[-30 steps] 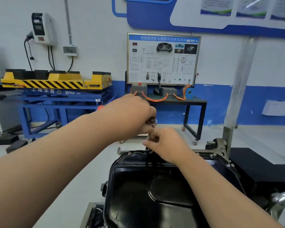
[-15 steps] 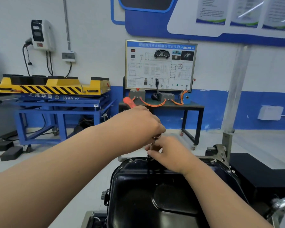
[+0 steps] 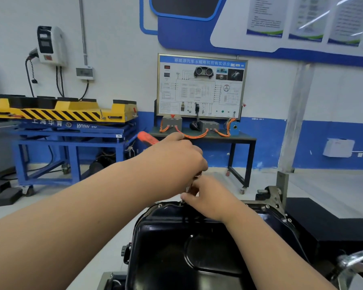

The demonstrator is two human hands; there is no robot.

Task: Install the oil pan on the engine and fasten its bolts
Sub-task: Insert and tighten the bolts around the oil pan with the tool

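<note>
My left fingers (image 3: pixel 198 163) clench the ratchet (image 3: pixel 147 137), right fingers (image 3: pixel 189 198) pinch its extension (image 3: pixel 188 188) at pan (image 3: pixel 176 237) 12 o'clock; tilt could cross-thread.

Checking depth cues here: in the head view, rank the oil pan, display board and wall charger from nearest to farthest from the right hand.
1. Oil pan: just under the right hand, at its far rim.
2. Display board: straight ahead, against the wall.
3. Wall charger: far left, high on the wall.
</note>
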